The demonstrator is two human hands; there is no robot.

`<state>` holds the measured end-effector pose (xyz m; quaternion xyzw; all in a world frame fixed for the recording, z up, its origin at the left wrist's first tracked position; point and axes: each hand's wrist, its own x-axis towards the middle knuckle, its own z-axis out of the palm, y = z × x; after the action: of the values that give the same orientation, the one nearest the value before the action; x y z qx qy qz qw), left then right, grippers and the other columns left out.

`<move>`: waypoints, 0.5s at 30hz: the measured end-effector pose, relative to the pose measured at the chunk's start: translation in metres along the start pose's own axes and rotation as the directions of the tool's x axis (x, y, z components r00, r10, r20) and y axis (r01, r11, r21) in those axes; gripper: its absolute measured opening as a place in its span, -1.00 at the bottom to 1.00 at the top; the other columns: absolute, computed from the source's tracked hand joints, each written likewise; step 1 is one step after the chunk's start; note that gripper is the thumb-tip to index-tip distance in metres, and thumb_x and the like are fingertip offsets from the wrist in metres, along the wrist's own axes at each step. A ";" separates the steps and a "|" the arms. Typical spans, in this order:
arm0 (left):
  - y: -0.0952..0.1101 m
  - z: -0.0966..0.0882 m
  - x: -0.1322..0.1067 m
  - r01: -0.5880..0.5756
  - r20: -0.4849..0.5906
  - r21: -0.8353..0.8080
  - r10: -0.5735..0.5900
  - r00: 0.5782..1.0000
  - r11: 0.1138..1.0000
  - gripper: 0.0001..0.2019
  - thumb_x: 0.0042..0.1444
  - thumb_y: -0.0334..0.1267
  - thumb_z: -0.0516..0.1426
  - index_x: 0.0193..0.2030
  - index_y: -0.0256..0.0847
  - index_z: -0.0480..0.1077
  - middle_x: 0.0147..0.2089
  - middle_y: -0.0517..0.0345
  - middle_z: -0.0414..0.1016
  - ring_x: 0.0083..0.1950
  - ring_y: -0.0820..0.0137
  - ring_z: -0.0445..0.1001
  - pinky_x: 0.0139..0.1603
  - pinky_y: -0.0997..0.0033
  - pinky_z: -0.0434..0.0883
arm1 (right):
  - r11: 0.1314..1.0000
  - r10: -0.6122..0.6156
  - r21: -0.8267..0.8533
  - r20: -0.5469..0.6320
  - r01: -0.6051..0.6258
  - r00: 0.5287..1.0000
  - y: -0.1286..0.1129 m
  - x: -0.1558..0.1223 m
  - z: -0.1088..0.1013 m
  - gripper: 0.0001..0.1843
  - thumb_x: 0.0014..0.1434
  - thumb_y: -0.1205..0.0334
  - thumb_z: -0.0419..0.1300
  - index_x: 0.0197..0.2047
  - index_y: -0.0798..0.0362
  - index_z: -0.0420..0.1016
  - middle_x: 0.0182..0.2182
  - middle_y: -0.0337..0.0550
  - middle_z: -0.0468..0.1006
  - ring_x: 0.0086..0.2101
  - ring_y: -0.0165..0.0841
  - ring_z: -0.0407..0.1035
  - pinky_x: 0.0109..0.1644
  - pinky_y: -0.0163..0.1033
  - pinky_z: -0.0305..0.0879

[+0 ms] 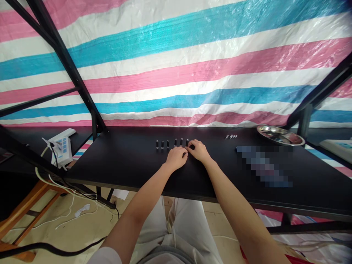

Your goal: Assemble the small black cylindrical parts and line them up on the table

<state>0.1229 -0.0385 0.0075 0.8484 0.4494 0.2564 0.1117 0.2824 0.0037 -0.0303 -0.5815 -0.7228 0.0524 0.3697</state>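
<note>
Both of my hands rest side by side on the black table (137,165), just in front of a row of several small black cylinders (168,143) that stand upright. My left hand (176,158) has its fingers curled down and pinched together toward the right hand. The fingers of my right hand (198,150) are curled too, with the fingertips next to the rightmost cylinder (187,142). The two hands touch at the fingertips. Whatever lies between the fingers is too small to make out.
A metal dish (280,135) sits at the table's far right, with several tiny metal parts (231,136) to its left. A white power strip (62,145) lies on the lower surface at left. Black frame bars (66,58) slant up. A striped tarp hangs behind.
</note>
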 end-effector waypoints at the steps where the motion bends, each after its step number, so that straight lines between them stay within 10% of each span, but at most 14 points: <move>1: 0.001 -0.001 0.000 0.025 -0.029 -0.040 -0.027 0.999 0.999 -0.83 0.13 -0.32 0.02 -0.23 -0.20 0.42 -0.23 0.13 0.48 -0.21 0.36 0.43 -0.14 0.35 0.38 | 1.000 -0.015 0.026 -0.002 0.015 1.000 -0.003 -0.001 -0.002 -0.90 -0.01 0.18 0.14 -0.47 0.01 0.35 -0.37 -0.15 0.48 -0.29 -0.26 0.34 -0.23 -0.18 0.23; 9: 0.006 -0.009 0.000 0.094 -0.311 -0.281 -0.183 0.932 0.955 -0.62 0.17 -0.25 0.01 0.14 -0.18 0.16 -0.26 0.19 0.49 -0.45 0.52 0.41 -0.33 0.52 0.36 | 0.981 -0.184 0.032 -0.117 0.189 0.976 -0.031 -0.003 -0.026 -0.90 0.08 0.19 0.09 -0.38 0.04 0.34 -0.47 -0.19 0.45 -0.44 -0.36 0.35 -0.32 -0.25 0.17; 15: 0.006 -0.008 0.001 0.035 -0.384 -0.300 -0.154 0.910 0.953 -0.74 0.18 -0.20 0.02 -0.02 -0.18 0.31 -0.27 0.18 0.48 -0.53 0.58 0.33 -0.39 0.55 0.33 | 0.940 -0.322 -0.168 -0.157 0.296 0.933 -0.041 -0.003 -0.031 -0.89 0.12 0.22 0.06 -0.39 0.05 0.33 -0.49 -0.18 0.45 -0.47 -0.37 0.31 -0.28 -0.24 0.11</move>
<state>0.1231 -0.0418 0.0170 0.7291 0.4620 0.4820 0.1506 0.2685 -0.0229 0.0116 -0.4873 -0.7703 -0.1114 0.3959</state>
